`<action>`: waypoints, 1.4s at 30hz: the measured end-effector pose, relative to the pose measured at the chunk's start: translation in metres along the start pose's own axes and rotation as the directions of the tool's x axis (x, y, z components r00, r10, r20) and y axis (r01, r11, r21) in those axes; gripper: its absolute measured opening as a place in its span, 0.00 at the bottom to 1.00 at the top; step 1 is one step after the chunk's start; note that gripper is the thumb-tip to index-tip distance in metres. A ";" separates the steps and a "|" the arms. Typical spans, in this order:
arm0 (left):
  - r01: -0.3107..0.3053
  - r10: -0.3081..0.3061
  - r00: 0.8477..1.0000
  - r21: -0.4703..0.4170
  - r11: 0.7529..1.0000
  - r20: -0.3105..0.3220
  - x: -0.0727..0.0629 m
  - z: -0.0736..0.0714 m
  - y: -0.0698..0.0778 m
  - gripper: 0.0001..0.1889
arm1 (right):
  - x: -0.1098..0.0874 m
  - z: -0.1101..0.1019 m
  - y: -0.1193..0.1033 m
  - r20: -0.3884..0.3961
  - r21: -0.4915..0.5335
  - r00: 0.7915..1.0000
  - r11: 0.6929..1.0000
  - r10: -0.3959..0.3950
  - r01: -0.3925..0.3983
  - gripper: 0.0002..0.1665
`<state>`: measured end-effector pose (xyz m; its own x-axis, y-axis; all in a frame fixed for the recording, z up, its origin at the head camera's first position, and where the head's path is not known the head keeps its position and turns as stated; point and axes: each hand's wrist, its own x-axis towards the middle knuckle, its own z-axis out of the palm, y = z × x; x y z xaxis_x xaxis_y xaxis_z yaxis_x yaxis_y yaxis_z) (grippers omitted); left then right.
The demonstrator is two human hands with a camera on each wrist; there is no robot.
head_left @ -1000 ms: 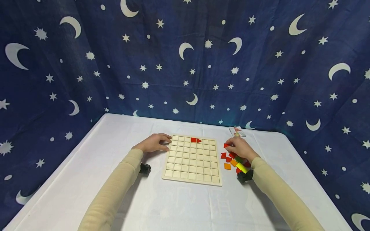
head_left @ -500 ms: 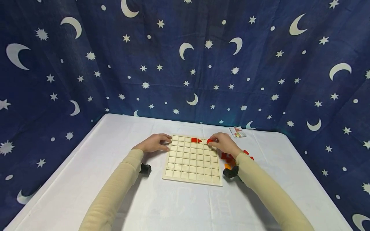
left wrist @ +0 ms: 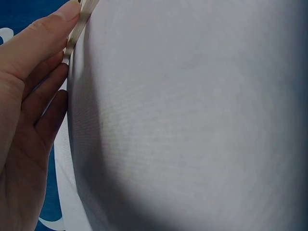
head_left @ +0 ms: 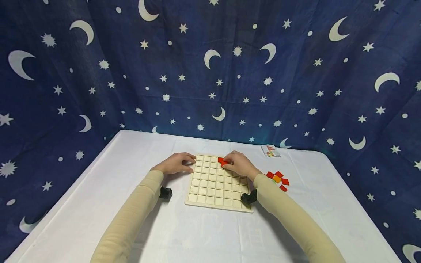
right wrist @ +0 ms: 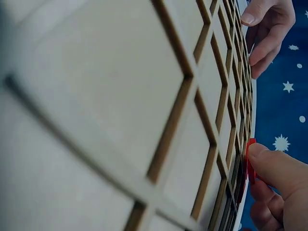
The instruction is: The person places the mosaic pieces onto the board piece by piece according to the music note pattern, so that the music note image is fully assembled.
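A pale wooden grid board (head_left: pixel 210 188) lies on the white table. My left hand (head_left: pixel 174 163) rests at its left edge, thumb and fingertips against the rim, fingers loosely extended; the left wrist view shows the thumb (left wrist: pixel 43 36) on the board's side. Over the board's far rows, my right hand (head_left: pixel 240 164) pinches a red tile (right wrist: pixel 251 161) between thumb and fingers. The held tile is just in front of a red square tile (head_left: pixel 220 159) sitting in the far row. The red triangular tile beside that square is hidden behind the hand.
Right of the board lie several loose red tiles (head_left: pixel 285 181) and an orange tile (head_left: pixel 277 179), partly covered by the right sleeve (head_left: pixel 289 215). A card with a coloured pattern (head_left: pixel 270 151) lies at the back right. A dark blue star-and-moon curtain (head_left: pixel 184 109) stands behind the table.
My right hand has picked a red tile from the loose pile and carried it left, across the board to the red tiles in the far row. The left hand has stayed at the edge.
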<state>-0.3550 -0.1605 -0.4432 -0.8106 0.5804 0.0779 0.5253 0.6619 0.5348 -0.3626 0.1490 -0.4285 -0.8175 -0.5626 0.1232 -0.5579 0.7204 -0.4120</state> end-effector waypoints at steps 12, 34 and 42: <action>0.003 -0.003 1.000 -0.011 1.000 0.005 0.000 0.000 0.000 0.24 | 0.004 0.006 -0.006 0.025 0.029 1.000 1.000 -0.010 0.009 0.16; 0.022 -0.021 1.000 -0.010 1.000 0.016 0.001 -0.001 0.001 0.25 | -0.015 -0.023 0.014 0.016 0.061 0.994 0.992 0.111 -0.112 0.16; 0.009 -0.009 1.000 -0.007 1.000 0.012 0.000 -0.002 0.002 0.25 | -0.050 -0.051 0.049 0.002 0.056 0.972 0.970 0.235 -0.235 0.18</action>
<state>-0.3542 -0.1606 -0.4401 -0.8119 0.5804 0.0631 0.5165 0.6636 0.5413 -0.3563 0.2330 -0.4084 -0.9256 -0.3780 0.0211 -0.3411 0.8085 -0.4795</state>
